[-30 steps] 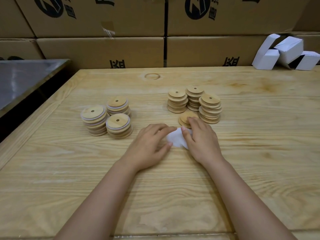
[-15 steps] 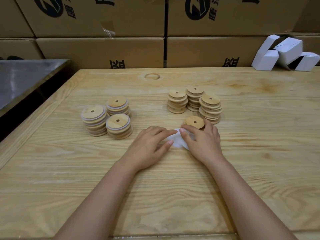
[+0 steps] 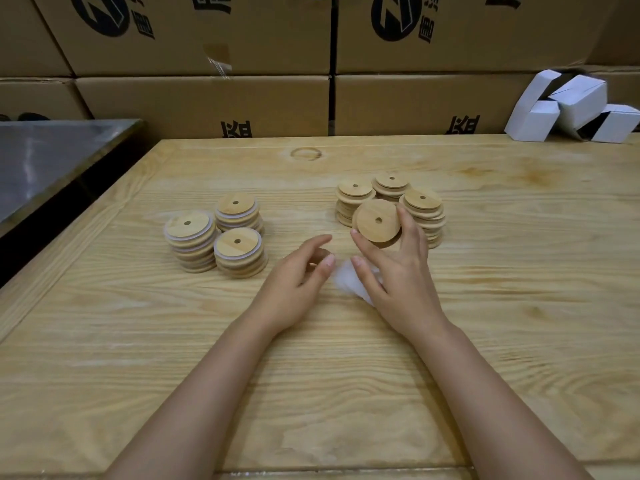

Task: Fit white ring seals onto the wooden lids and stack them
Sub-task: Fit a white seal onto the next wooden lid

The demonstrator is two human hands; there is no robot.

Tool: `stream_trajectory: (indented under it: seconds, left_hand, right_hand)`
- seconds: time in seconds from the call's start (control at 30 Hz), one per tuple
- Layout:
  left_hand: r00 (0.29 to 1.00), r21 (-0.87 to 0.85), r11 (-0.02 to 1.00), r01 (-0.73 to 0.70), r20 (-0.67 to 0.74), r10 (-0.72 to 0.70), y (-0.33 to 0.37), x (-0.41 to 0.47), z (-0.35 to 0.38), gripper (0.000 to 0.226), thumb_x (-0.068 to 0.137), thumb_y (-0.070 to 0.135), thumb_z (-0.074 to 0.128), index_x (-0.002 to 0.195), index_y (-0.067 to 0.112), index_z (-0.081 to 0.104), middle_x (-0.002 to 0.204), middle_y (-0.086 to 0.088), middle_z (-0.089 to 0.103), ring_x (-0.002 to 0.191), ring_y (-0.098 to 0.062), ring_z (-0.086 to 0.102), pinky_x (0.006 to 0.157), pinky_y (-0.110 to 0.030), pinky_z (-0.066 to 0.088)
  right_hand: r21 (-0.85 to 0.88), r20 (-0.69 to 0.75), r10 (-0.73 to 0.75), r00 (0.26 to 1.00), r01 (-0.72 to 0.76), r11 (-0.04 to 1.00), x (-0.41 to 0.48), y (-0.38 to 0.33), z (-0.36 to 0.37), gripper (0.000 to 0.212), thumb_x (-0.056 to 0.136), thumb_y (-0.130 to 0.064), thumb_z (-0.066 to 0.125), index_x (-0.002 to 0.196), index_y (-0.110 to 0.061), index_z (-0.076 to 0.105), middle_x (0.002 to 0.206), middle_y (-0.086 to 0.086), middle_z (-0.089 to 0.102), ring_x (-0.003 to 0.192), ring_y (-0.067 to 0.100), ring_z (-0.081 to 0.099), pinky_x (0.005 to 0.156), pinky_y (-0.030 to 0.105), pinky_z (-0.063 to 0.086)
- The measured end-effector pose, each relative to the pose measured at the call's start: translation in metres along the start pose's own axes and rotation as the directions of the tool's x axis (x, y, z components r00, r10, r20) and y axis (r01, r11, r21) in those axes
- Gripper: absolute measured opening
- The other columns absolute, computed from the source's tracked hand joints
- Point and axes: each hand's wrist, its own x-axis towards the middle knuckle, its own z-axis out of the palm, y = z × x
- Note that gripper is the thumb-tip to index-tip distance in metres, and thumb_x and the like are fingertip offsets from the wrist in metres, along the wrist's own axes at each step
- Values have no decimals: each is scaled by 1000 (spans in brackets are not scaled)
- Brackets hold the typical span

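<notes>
My right hand (image 3: 398,271) holds a round wooden lid (image 3: 375,221) with a centre hole, pinched between thumb and fingers and tilted up off the table. Under that hand lies a blurred white pile of ring seals (image 3: 349,280). My left hand (image 3: 298,275) hovers just left of the seals with fingers loosely curled, holding nothing that I can make out. Three stacks of lids with white seals (image 3: 214,237) stand to the left. Three stacks of bare wooden lids (image 3: 419,209) stand behind my right hand.
The wooden table (image 3: 346,375) stretches wide in front of me. Cardboard boxes (image 3: 207,98) line its far edge. Folded white cartons (image 3: 571,112) sit at the back right. A metal surface (image 3: 45,161) lies beyond the table's left edge.
My right hand has picked a lid off the table and raised it, tilting it. My left hand has lifted off the white seals and drawn slightly left.
</notes>
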Motion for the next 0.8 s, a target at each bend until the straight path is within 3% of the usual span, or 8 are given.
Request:
stream_trajectory:
  seconds: [0.07,0.2,0.33,0.43,0.53,0.6,0.7,0.8]
  left_hand:
    - [993,-284,954,97,-31,-110,5,2,0,37,90,34,46,126,23,48,106,1,66,96,-5,63,89,-19,46]
    - [982,-540,829,147,-23,-189,13,5,1,42,89,27,45,125,6,51,114,-16,62,100,-18,61,91,-29,47]
    - [977,-653,742,154,-11,-212,13,6,2,16,93,12,48,101,7,60,90,-2,69,86,-10,63,81,-23,50]
    - [962,-712,681,168,-31,-270,9,9,2,14,95,10,45,94,10,60,77,2,72,75,-10,67,73,-24,53]
    - [954,-718,674,175,-45,-296,8,11,2,14,96,9,44,97,10,58,75,1,72,71,-12,69,65,-23,56]
    - [952,-703,686,187,-42,-303,8,11,3,13,96,9,45,97,9,58,74,2,72,70,-11,69,62,-21,55]
    - [961,-658,727,194,-22,-275,7,11,6,12,95,7,46,97,7,58,74,4,72,70,-7,68,62,-20,54]
    - [966,-623,757,196,-11,-260,5,10,6,11,94,6,48,96,8,59,76,2,70,71,-8,66,68,-22,54]
  right_hand:
    - [-26,-25,-110,994,109,994,-1,-5,-1,40,93,-42,42,126,-29,59,150,25,16,139,39,16,114,43,18]
    - [-57,21,-293,956,294,954,-2,-11,-1,37,91,-38,49,125,-26,60,148,28,21,138,40,21,114,46,23]
    - [12,93,-379,920,380,925,-5,-18,2,34,89,-34,54,118,-20,65,149,26,21,140,36,22,116,40,20]
    - [156,-52,-281,958,286,945,-4,-19,0,21,86,-19,59,101,-11,72,138,19,46,127,31,45,107,39,34]
    - [124,-180,-74,981,98,988,-1,-10,-7,23,73,-5,53,87,-7,71,105,8,66,98,30,60,87,42,45]
    - [64,-124,24,992,-16,998,0,-1,-10,31,66,-5,47,86,-8,70,96,5,66,94,30,58,84,42,44]
    - [36,26,174,984,-175,984,-1,8,-12,32,69,-5,50,93,-14,70,98,1,62,101,25,52,90,39,39]
    - [-85,145,191,971,-180,980,-2,12,-11,31,74,-12,58,103,-22,67,103,-3,56,107,19,46,91,33,32]
